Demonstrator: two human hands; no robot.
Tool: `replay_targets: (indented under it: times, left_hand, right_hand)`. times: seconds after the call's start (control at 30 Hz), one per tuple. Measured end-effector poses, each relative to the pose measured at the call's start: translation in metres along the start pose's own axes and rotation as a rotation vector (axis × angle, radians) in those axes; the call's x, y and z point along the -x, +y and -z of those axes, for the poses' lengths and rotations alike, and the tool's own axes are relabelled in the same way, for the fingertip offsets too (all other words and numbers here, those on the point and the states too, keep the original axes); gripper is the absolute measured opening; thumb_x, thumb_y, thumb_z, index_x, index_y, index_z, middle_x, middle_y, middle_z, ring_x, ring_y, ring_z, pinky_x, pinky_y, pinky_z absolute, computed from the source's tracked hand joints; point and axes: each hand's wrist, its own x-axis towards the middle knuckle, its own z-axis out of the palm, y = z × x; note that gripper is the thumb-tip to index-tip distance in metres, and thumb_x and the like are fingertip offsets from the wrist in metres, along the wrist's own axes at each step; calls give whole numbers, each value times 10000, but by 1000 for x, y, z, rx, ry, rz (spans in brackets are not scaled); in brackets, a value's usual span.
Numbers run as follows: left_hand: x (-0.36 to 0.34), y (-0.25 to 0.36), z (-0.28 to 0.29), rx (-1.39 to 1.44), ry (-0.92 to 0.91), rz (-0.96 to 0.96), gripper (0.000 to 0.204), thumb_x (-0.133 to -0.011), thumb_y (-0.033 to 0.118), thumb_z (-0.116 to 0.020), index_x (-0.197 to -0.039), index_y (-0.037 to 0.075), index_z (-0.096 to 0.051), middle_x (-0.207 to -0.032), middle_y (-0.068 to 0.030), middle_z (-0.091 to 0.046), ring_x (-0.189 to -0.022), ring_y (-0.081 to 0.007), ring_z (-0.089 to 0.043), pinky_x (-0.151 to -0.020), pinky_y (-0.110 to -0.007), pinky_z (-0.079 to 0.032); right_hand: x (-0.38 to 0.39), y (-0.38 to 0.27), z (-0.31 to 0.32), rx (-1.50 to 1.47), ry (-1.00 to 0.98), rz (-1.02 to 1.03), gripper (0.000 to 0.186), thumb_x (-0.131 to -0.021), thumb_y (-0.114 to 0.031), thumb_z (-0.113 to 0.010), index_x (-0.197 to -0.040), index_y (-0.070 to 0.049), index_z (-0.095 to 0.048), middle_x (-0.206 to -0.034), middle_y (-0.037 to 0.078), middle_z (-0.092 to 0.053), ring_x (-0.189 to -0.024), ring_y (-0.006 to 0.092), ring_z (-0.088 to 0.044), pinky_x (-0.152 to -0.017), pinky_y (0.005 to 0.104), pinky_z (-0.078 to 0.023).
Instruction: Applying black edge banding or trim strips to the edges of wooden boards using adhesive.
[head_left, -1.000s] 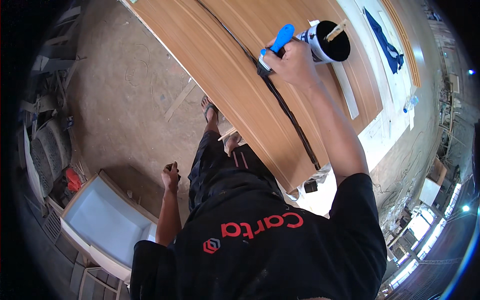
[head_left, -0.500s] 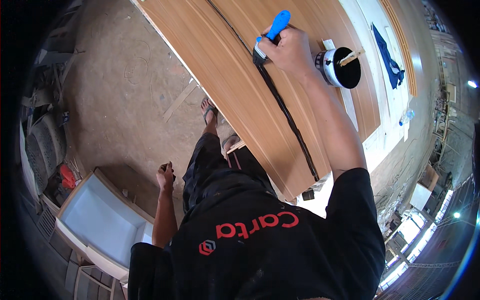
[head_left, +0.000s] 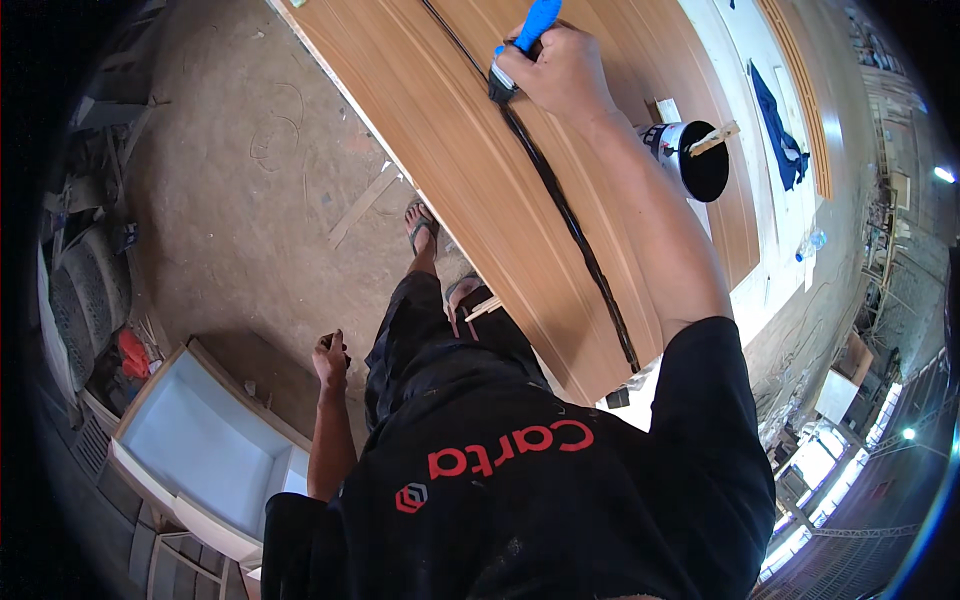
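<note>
My right hand [head_left: 562,72] is closed around the blue handle of a paintbrush [head_left: 540,22]. The dark bristles press on a long wooden panel [head_left: 440,130], at the upper end of a wide, glossy black stripe [head_left: 562,200]. Beyond the brush the line carries on thinner along the panel. Right of my forearm, a can [head_left: 676,150] of black paint stands on the panel with a wooden stick [head_left: 714,138] resting across its mouth. My left hand [head_left: 332,358] hangs low over the floor, fingers curled around something dark that I cannot make out.
A dark blue cloth [head_left: 778,125] lies on the white surface right of the panel, with a clear plastic bottle [head_left: 811,245] nearer. My feet in sandals stand beside the panel's left edge. An open box-like cabinet [head_left: 205,440] with a pale inside sits on the floor at lower left.
My right hand has slid the brush up and slightly left along the panel, and the wide black stripe reaches farther. My left hand hangs almost in the same place.
</note>
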Motion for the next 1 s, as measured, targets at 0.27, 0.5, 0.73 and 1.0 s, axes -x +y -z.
replay_targets:
  times: [0.27,0.5,0.73,1.0]
  left_hand:
    - [-9,1,5,21,2,5,303,-995,301,-667,-1000,-1,-666,-736,-67,-603,-546,-159,-545,-505,-301,-449]
    - [-23,15,-4,5,-31,-9,295,-995,297,-669,-1000,2,-661,-731,-67,-599,-544,-158,-546,-501,-300,-448]
    - [-49,51,-20,-64,-165,-90,288,-996,292,-672,-1001,5,-656,-727,-66,-595,-541,-158,-546,-497,-299,-448]
    - [-24,157,-47,-302,-231,-204,279,-990,282,-691,-1006,7,-650,-710,-62,-586,-558,-166,-575,-498,-293,-455]
  right_hand:
    - [8,-8,-6,-137,338,316,123,-839,-85,-763,-910,16,-760,-721,50,-720,-508,104,-533,-482,249,-438]
    - [69,-14,23,-64,226,93,154,-833,-146,-758,-825,7,-737,-712,115,-708,-546,227,-616,-554,313,-514]
    - [149,-15,69,-217,449,-109,155,-873,-84,-742,-984,21,-723,-815,98,-716,-659,169,-658,-640,276,-546]
    - [179,18,156,-1031,907,-566,140,-1007,-90,-653,-1068,34,-669,-849,79,-683,-726,168,-659,-668,281,-559]
